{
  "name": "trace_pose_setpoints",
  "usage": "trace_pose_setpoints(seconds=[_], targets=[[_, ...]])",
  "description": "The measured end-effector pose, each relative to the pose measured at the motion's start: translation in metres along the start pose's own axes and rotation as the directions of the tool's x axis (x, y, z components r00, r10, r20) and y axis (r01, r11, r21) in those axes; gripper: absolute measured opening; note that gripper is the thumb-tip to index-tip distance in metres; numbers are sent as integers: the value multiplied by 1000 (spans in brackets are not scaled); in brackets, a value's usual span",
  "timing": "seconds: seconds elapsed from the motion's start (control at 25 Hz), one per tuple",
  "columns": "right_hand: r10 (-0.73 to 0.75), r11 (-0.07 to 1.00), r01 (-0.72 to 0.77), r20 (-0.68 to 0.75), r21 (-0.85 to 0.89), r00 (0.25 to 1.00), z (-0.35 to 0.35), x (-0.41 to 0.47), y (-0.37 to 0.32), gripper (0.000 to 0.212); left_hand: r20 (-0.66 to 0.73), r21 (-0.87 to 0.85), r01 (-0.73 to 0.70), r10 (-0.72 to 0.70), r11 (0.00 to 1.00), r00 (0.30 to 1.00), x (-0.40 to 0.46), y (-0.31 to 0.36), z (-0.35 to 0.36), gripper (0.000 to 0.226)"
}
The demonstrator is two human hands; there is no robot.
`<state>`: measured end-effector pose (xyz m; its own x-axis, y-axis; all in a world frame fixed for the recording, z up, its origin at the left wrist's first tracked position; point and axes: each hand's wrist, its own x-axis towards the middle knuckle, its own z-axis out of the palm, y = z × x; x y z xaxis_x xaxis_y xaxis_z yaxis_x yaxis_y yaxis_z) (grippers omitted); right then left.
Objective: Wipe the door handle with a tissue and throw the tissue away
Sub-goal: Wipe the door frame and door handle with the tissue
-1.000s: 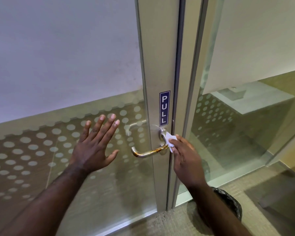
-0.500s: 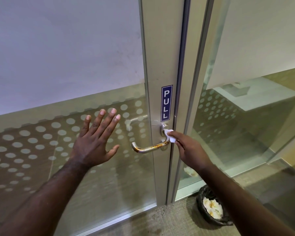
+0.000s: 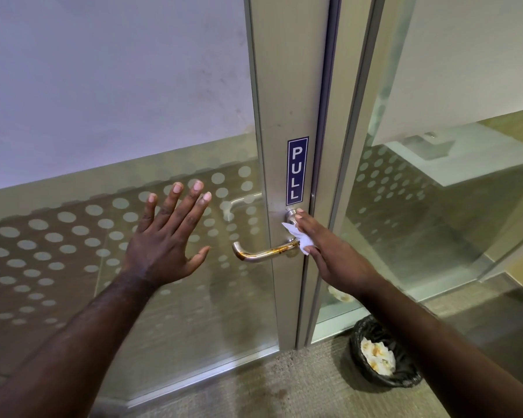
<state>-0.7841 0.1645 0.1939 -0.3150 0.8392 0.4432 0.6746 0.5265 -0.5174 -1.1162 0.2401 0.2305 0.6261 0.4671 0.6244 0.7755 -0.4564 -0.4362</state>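
Observation:
A metal lever door handle (image 3: 263,253) juts left from the door's frame, just below a blue PULL sign (image 3: 296,171). My right hand (image 3: 332,254) presses a small white tissue (image 3: 299,238) against the handle's base, fingertips reaching up to the round knob. My left hand (image 3: 166,236) lies flat on the glass to the left of the handle, fingers spread, holding nothing. A black-lined waste bin (image 3: 384,354) with crumpled tissues inside stands on the floor at the lower right, partly hidden by my right forearm.
The glass door (image 3: 103,116) has a frosted upper part and a dotted band. A fixed glass panel (image 3: 450,191) stands to the right of the frame. Beige carpet (image 3: 269,387) covers the floor in front.
My right hand has slid the tissue up along the handle's base towards the knob. The view has tilted, bringing the bin into sight. My left hand stays on the glass.

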Motion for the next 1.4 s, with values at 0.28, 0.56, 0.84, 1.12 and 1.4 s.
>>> trace_pose_setpoints(seconds=[0.28, 0.56, 0.84, 1.12, 1.4], targets=[[-137, 958, 164, 128, -235, 982, -7, 9, 14, 61, 24, -9, 5, -5, 1000, 1000, 0, 1, -2, 99], [-86, 931, 152, 206, -332, 975, -16, 8, 4, 58, 27, -8, 11, -11, 1000, 1000, -1, 2, -2, 99], [-92, 931, 155, 201, -329, 975, -20, 14, -8, 54, 59, -20, 16, -14, 1000, 998, -1, 2, -2, 100], [78, 946, -43, 98, -320, 992, 1, 1, -30, 40, 18, -1, 6, -6, 1000, 1000, -1, 2, 5, 101], [195, 894, -185, -17, -408, 981, 23, 4, -60, 36, -9, 5, 5, -5, 1000, 1000, -2, 1, 9, 100]])
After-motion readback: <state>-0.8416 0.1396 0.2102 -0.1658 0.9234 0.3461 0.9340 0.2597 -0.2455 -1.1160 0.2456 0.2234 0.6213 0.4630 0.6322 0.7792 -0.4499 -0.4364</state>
